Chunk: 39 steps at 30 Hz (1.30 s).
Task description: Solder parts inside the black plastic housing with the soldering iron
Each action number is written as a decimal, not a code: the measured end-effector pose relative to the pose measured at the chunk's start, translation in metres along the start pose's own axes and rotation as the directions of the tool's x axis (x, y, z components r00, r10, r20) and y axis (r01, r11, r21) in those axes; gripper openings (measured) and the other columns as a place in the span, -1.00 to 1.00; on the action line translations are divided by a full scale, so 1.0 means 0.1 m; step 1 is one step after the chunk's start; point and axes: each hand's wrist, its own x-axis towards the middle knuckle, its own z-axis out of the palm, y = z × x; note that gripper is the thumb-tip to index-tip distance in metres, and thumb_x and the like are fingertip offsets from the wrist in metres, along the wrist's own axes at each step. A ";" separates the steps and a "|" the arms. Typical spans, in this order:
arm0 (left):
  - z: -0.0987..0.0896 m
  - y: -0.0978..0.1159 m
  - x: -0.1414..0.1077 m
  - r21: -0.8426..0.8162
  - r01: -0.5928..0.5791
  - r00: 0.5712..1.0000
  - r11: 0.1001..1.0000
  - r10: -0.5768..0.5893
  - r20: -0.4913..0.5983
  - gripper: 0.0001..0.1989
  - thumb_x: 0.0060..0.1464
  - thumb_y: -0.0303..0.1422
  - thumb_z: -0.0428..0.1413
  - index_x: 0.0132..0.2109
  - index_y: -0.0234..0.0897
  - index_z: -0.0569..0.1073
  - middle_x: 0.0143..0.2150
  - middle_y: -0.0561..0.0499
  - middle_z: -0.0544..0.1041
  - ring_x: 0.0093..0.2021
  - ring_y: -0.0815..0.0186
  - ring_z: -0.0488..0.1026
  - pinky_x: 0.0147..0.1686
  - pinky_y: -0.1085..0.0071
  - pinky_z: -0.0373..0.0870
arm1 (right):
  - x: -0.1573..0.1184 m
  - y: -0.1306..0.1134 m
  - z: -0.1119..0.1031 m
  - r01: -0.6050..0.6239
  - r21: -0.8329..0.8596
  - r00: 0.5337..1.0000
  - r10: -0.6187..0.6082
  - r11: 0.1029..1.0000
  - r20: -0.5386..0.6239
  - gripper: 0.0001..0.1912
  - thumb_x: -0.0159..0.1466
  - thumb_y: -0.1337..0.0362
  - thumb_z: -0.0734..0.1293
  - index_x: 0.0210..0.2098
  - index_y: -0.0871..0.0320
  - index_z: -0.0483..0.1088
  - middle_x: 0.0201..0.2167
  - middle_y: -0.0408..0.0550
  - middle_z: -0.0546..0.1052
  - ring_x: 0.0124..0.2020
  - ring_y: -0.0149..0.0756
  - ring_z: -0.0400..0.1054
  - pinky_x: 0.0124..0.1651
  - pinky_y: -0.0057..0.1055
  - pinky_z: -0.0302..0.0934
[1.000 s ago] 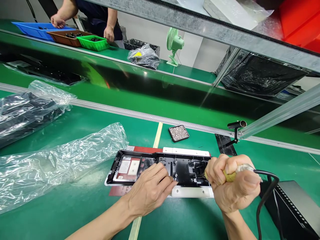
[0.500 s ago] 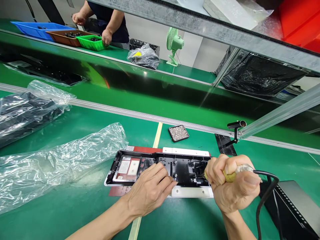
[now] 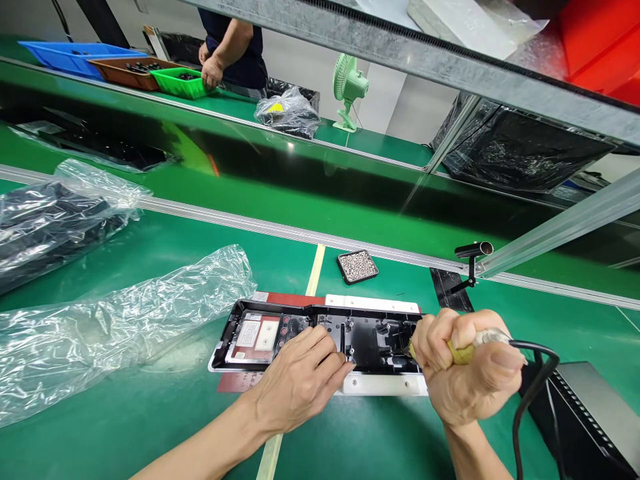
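A long black plastic housing [image 3: 367,337] lies open side up on a red and white fixture [image 3: 380,385]. My left hand [image 3: 305,380] rests over the near wall of the housing, its bent fingers closed on that edge; the fingertips are partly hidden. In a fist, my right hand [image 3: 465,367] grips a corded soldering iron with a yellow handle [image 3: 461,355], held at the right end of the housing. The iron's tip is hidden behind the fingers. Beyond the housing sits a small black tray [image 3: 357,267] of tiny metal pieces.
Clear plastic bags [image 3: 125,333] lie at left. A black tubular holder [image 3: 473,250] stands by the rail, and a black-and-grey box [image 3: 590,420] sits at right. A metal shelf [image 3: 425,67] crosses above. Across the divider, a person's hand [image 3: 213,72] is at a green tray [image 3: 177,83].
My left hand stays in place, while my right hand with the soldering iron has shifted only very slightly. Across the divider, the other person has moved right and lowered one hand.
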 end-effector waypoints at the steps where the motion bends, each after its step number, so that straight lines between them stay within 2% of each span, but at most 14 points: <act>1: 0.00 0.00 0.00 0.002 -0.001 1.000 1.000 0.001 0.000 -0.92 0.32 -0.51 0.13 -0.21 -0.34 0.45 -0.34 -0.03 0.40 -0.30 0.23 0.24 -0.32 0.26 0.20 | 0.00 0.00 0.00 0.002 -0.002 1.000 -0.002 1.000 -0.003 -0.38 0.18 -0.19 0.45 -0.60 0.13 0.13 -0.77 -0.30 0.09 -0.75 -0.50 -0.08 -0.74 -0.55 -0.04; 9: 0.01 0.00 -0.01 -0.001 0.001 1.000 1.000 -0.001 0.008 -0.93 0.32 -0.52 0.14 -0.20 -0.34 0.45 -0.33 -0.03 0.40 -0.29 0.23 0.23 -0.32 0.25 0.20 | 0.00 0.00 -0.03 0.003 -0.002 1.000 -0.003 1.000 0.022 -0.36 0.20 -0.21 0.44 -0.59 0.12 0.10 -0.77 -0.30 0.08 -0.75 -0.49 -0.07 -0.73 -0.55 -0.04; 15: 0.00 -0.01 0.00 -0.007 0.004 1.000 1.000 -0.004 0.008 -0.93 0.32 -0.52 0.14 -0.20 -0.34 0.44 -0.33 -0.03 0.41 -0.29 0.24 0.23 -0.32 0.25 0.19 | 0.00 0.01 -0.05 0.012 0.020 1.000 -0.013 1.000 0.027 -0.41 0.21 -0.19 0.44 -0.57 0.13 0.18 -0.76 -0.30 0.11 -0.75 -0.50 -0.07 -0.74 -0.56 -0.04; 21: -0.01 0.00 -0.01 0.000 0.004 1.000 1.000 -0.004 0.011 -0.93 0.32 -0.51 0.13 -0.21 -0.34 0.44 -0.34 -0.02 0.40 -0.29 0.23 0.23 -0.33 0.25 0.19 | 0.01 0.00 -0.05 0.001 0.019 0.999 -0.001 1.000 0.041 -0.38 0.22 -0.17 0.43 -0.58 0.11 0.10 -0.76 -0.30 0.09 -0.74 -0.49 -0.08 -0.73 -0.54 -0.04; 32: -0.02 0.01 0.01 0.018 -0.001 1.000 1.000 0.001 0.011 -0.90 0.35 -0.50 0.10 -0.20 -0.33 0.46 -0.34 -0.02 0.40 -0.30 0.23 0.25 -0.33 0.25 0.21 | 0.00 0.00 -0.02 -0.005 0.017 1.000 0.005 1.000 -0.003 -0.36 0.18 -0.18 0.45 -0.60 0.12 0.09 -0.77 -0.30 0.08 -0.75 -0.50 -0.09 -0.74 -0.56 -0.06; 39: -0.01 0.00 0.01 0.012 -0.002 1.000 1.000 0.002 0.009 -0.92 0.33 -0.52 0.12 -0.20 -0.34 0.45 -0.33 -0.03 0.40 -0.30 0.23 0.23 -0.33 0.25 0.20 | 0.00 0.00 -0.02 0.006 0.021 1.000 -0.006 1.000 0.015 -0.39 0.21 -0.16 0.43 -0.59 0.12 0.10 -0.77 -0.30 0.08 -0.74 -0.50 -0.08 -0.73 -0.56 -0.06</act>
